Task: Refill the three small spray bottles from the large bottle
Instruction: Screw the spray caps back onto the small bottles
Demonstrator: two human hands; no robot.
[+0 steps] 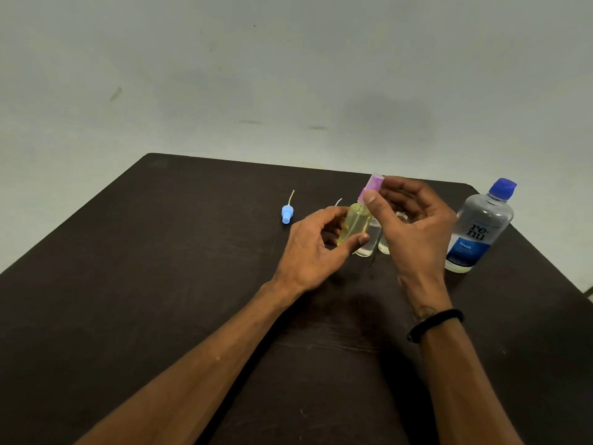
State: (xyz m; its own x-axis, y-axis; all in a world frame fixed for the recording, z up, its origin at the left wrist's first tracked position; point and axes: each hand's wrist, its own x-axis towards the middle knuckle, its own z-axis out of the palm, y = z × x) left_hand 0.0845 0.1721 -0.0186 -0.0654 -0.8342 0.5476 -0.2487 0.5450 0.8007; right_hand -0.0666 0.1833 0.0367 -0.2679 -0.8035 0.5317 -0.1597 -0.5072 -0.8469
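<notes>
On the dark brown wooden table (160, 284), the left hand (316, 248) grasps a small yellowish transparent plastic spray bottle (354, 224) around its body, thumb on the near side and fingers wrapped behind; the bottle tilts slightly to the right. The right hand (414, 226) pinches the bottle's pink translucent spray top (372, 187) between thumb and fingertips, and the top sits at the bottle's neck. Whether the top is fully seated cannot be determined.

Just behind the held bottle, 2 small clear plastic bottles stand upright on the table: one (369, 240) just to its right, and another (385, 244) largely hidden by the right hand. Both appear uncapped, though their necks are partly obscured.

A light blue plastic spray head (286, 213) with a thin dip tube lies on the table, well apart to the left of the hands. A second thin tube (338, 202) projects above the left hand; what it is attached to is hidden.

The large clear plastic bottle (479, 229), with blue flip cap and blue label, stands upright near the table's right edge, just beside the right hand, cap closed.

A black band (436, 322) circles the right wrist.
</notes>
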